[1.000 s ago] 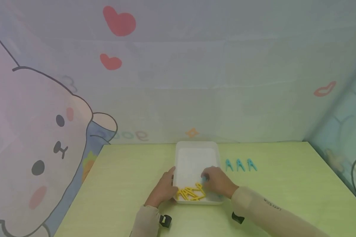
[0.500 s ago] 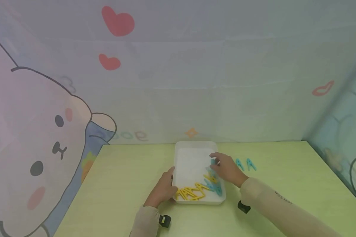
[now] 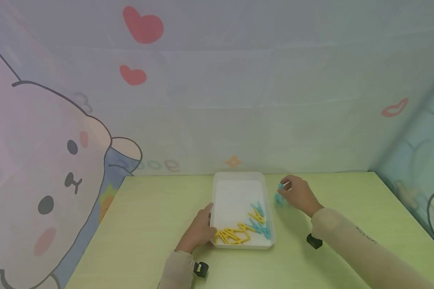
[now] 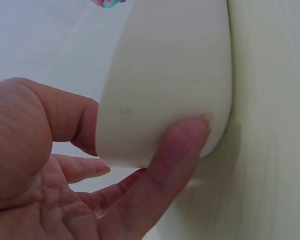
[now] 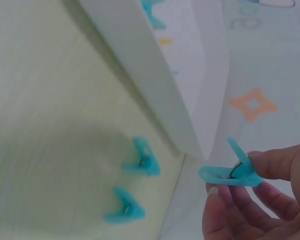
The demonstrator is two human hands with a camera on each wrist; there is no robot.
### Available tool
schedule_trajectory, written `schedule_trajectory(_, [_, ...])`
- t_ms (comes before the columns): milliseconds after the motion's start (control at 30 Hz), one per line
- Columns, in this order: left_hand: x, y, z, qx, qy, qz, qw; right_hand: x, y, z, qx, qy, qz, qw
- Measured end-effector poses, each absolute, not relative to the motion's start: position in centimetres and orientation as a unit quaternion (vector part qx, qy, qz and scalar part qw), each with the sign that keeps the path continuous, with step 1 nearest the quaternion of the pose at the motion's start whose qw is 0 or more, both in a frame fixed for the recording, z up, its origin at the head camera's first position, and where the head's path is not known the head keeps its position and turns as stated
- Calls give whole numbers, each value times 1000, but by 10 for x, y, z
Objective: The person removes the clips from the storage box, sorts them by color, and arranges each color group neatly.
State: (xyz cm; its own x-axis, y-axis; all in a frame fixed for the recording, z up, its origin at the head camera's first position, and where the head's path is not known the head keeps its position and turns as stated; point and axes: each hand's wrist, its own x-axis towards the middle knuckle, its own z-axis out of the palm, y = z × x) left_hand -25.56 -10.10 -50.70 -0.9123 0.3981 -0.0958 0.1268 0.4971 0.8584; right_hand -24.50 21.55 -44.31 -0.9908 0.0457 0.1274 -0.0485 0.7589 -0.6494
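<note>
A white tray (image 3: 240,175) lies on the table with yellow clothespins (image 3: 226,235) along its near side and several blue ones (image 3: 262,228) at its right. My left hand (image 3: 199,228) grips the tray's left wall, its fingers and thumb on both sides of the rim in the left wrist view. Right of the tray, my right hand (image 3: 301,196) pinches a blue clothespin (image 5: 232,175) between thumb and fingers. Two more blue clothespins (image 5: 145,162) lie on the table close by in the right wrist view; the hand mostly hides them in the head view.
The pale green table (image 3: 159,208) reaches back to a fabric backdrop (image 3: 311,132) printed with hearts and a large cartoon animal (image 3: 65,180). Black wrist straps (image 3: 314,241) sit below both hands.
My right hand has moved from inside the tray, up and over its right wall, to the table beside the blue clothespins. The left hand stays on the tray.
</note>
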Motion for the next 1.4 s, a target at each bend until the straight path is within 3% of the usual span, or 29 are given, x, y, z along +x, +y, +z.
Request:
schedule_trajectory(767, [-254,-101,-505,143,853,478,153,-253,300,-466,-64,-954,281,86])
schedule_trajectory(1400, [-254,-103,-506,152,847,486,152,-252,325,-487,-119,-959,256,27])
